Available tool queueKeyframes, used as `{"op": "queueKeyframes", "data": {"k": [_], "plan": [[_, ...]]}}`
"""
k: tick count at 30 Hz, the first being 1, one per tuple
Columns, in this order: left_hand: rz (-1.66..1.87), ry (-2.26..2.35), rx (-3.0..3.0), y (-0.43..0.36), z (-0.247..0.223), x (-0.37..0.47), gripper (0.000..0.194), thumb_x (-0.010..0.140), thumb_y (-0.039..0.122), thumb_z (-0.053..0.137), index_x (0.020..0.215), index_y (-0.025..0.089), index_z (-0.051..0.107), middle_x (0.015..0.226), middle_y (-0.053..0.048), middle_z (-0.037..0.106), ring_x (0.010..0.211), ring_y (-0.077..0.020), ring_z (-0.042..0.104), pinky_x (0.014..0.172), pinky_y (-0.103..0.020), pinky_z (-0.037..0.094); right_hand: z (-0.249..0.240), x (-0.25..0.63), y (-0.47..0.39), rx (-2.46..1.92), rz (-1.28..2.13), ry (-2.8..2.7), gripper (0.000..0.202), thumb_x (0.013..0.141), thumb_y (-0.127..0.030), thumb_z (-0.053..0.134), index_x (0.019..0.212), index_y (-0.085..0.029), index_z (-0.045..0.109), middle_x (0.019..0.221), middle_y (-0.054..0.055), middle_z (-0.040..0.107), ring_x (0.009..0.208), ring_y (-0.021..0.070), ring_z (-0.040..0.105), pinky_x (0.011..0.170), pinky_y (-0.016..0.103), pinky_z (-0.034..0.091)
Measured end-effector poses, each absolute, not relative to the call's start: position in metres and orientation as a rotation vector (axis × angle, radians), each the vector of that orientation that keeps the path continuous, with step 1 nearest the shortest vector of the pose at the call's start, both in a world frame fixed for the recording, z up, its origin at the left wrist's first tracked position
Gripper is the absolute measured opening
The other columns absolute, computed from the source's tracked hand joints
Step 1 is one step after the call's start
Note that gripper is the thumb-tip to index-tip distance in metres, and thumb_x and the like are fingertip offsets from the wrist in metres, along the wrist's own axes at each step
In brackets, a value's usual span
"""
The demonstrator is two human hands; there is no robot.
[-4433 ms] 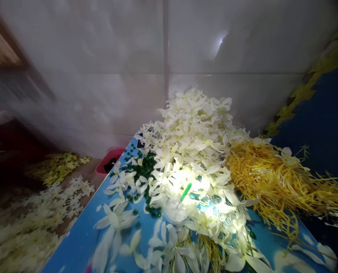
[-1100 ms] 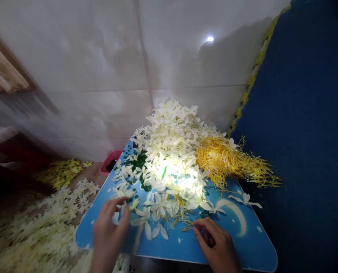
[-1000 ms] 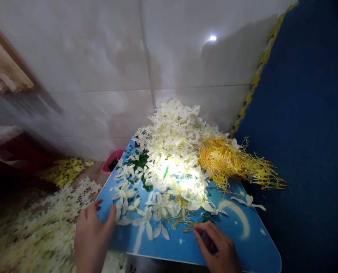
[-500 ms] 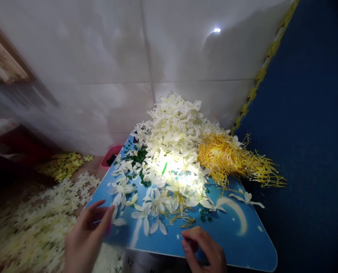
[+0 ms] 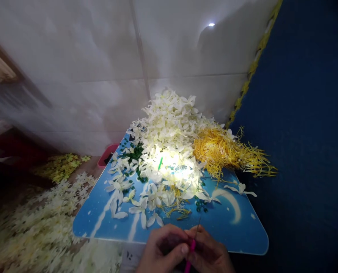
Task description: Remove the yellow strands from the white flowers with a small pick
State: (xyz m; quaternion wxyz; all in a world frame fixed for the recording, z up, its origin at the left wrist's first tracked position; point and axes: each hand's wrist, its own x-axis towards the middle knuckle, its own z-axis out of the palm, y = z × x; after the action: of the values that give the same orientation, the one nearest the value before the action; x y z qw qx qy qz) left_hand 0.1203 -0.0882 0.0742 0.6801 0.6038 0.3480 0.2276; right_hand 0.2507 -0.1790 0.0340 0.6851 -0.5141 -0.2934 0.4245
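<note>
My left hand [image 5: 169,248] and my right hand [image 5: 208,250] meet at the front edge of the blue table [image 5: 231,235], fingers closed. Between them is a pink-handled tool [image 5: 192,246] with a thin metal needle-like shaft pointing up; its tip is too fine to make out. Fingers of both hands press at its handle. Any small piece between the fingertips is hidden. Just beyond the hands lie loose white artificial petals [image 5: 154,219], yellow stamen threads [image 5: 176,208] and small green pieces [image 5: 200,204].
A tall heap of white petals [image 5: 171,117] stands against the tiled wall [image 5: 106,45]. Yellow strands [image 5: 222,149] overhang the table's right edge. A green stick [image 5: 160,163] lies on the petals. Finished-looking white flowers [image 5: 38,223] cover the floor at left, near a pink basin [image 5: 107,153].
My left hand has moved right from the table's left side to meet my right hand. The pink tool, earlier partly hidden at my left hand, now shows between both hands. The view has shifted slightly.
</note>
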Motion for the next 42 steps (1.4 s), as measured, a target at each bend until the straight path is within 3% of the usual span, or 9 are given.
{"op": "queueKeyframes", "data": {"k": [4,9,12,15,18,21,23,33,42], "plan": [[0.622,0.943,1.915,-0.072,0.071,0.128,0.017,0.087,0.036,0.062,0.096,0.023,0.071,0.085,-0.007,0.069,0.08,-0.0213,0.065,0.072,-0.032,0.051,0.035,0.278,-0.193,-1.249,0.95,-0.413,0.032,0.072,-0.043,0.082,0.1,-0.026,0.08,0.093,0.008,0.075,0.083,0.0224,0.071,0.071,0.029,0.061],[0.531,0.943,2.269,-0.065,0.059,0.141,0.016,0.083,0.03,0.065,0.093,0.023,0.075,0.093,-0.012,0.068,0.089,-0.0301,0.064,0.078,-0.044,0.05,0.039,0.305,-0.203,-1.449,0.635,-0.534,0.029,0.08,-0.041,0.074,0.104,-0.026,0.078,0.109,0.01,0.075,0.091,0.0242,0.073,0.075,0.029,0.062],[0.565,0.924,2.234,-0.066,0.058,0.14,0.022,0.092,0.031,0.055,0.09,0.022,0.075,0.089,-0.011,0.069,0.086,-0.0273,0.065,0.077,-0.041,0.05,0.044,0.309,-0.204,-1.595,0.464,-0.799,0.029,0.088,-0.038,0.065,0.113,-0.026,0.075,0.106,0.008,0.075,0.088,0.0214,0.073,0.077,0.027,0.061],[0.595,0.893,2.054,-0.067,0.067,0.133,0.022,0.092,0.035,0.056,0.09,0.022,0.075,0.092,-0.008,0.073,0.086,-0.0219,0.068,0.078,-0.033,0.053,0.05,0.308,-0.207,-1.69,0.344,-1.029,0.03,0.092,-0.032,0.061,0.12,-0.027,0.069,0.103,0.006,0.076,0.085,0.0179,0.074,0.077,0.022,0.06],[0.62,0.965,1.624,-0.067,0.079,0.124,0.018,0.08,0.04,0.072,0.086,0.023,0.076,0.083,-0.003,0.076,0.078,-0.0192,0.07,0.069,-0.026,0.054,0.059,0.304,-0.208,-1.692,0.281,-1.186,0.021,0.092,-0.026,0.061,0.112,-0.028,0.067,0.094,0.001,0.076,0.079,0.0155,0.073,0.073,0.02,0.059],[0.724,1.046,1.335,-0.068,0.087,0.117,0.022,0.064,0.036,0.085,0.076,0.022,0.074,0.071,0.0,0.073,0.068,-0.0155,0.068,0.061,-0.021,0.053,0.07,0.302,-0.204,-1.632,0.179,-1.36,0.017,0.093,-0.019,0.058,0.104,-0.029,0.066,0.09,-0.001,0.075,0.081,0.0165,0.071,0.08,0.025,0.057],[0.761,1.051,1.281,-0.067,0.089,0.115,0.022,0.062,0.035,0.087,0.07,0.021,0.072,0.068,0.002,0.072,0.065,-0.0129,0.065,0.06,-0.018,0.05,0.076,0.3,-0.199,-1.61,0.108,-1.428,0.02,0.093,-0.016,0.057,0.106,-0.029,0.066,0.09,-0.001,0.075,0.083,0.0176,0.071,0.084,0.028,0.055],[0.729,1.102,1.213,-0.061,0.083,0.114,0.025,0.06,0.039,0.087,0.074,0.021,0.077,0.075,-0.003,0.078,0.073,-0.0193,0.071,0.067,-0.024,0.054,0.073,0.295,-0.176,-1.621,0.062,-1.485,0.029,0.093,-0.011,0.055,0.112,-0.028,0.068,0.094,0.001,0.073,0.086,0.0192,0.069,0.083,0.033,0.053],[0.691,1.089,1.161,-0.06,0.08,0.115,0.023,0.057,0.037,0.088,0.071,0.022,0.079,0.071,-0.001,0.077,0.068,-0.0155,0.068,0.063,-0.02,0.051,0.074,0.299,-0.172,-1.592,0.065,-1.564,0.03,0.093,-0.008,0.054,0.113,-0.027,0.066,0.094,0.001,0.071,0.087,0.018,0.065,0.081,0.03,0.052]]}}
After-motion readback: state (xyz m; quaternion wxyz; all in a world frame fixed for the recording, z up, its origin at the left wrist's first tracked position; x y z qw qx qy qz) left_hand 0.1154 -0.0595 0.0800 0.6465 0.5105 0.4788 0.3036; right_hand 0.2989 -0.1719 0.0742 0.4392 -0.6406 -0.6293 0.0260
